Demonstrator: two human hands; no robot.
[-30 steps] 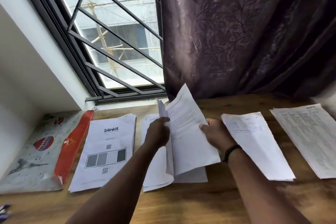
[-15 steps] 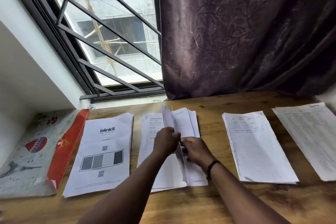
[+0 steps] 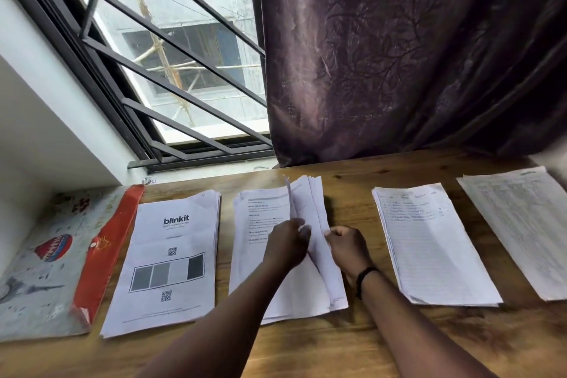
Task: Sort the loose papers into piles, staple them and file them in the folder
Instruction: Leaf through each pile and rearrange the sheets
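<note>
The left hand (image 3: 288,242) pinches a few sheets near their middle, fingers closed on the paper and lifting the edges up off the middle pile (image 3: 276,258). The right hand (image 3: 345,247) curls narrowly on the pile's right edge, fingertips gripping the fanned sheets there. This pile lies on the wooden table (image 3: 337,347), between the "blinkit" pile (image 3: 171,255) on its left and a lined pile (image 3: 429,242) on its right; a fourth pile (image 3: 521,227) sits at the far right. The folder (image 3: 46,261), with its red flap, lies at the far left, just beside the blinkit pile. No stapler is in view.

The sheets under the right hand are splayed, not squared; if they are stapled like this, I judge the corners would bind crooked, and a loose grip could let a page slide onto the table.

Compared with half a second ago, the hands have parted slightly and the sheets lie flatter; a second ago one page was held high and open.
</note>
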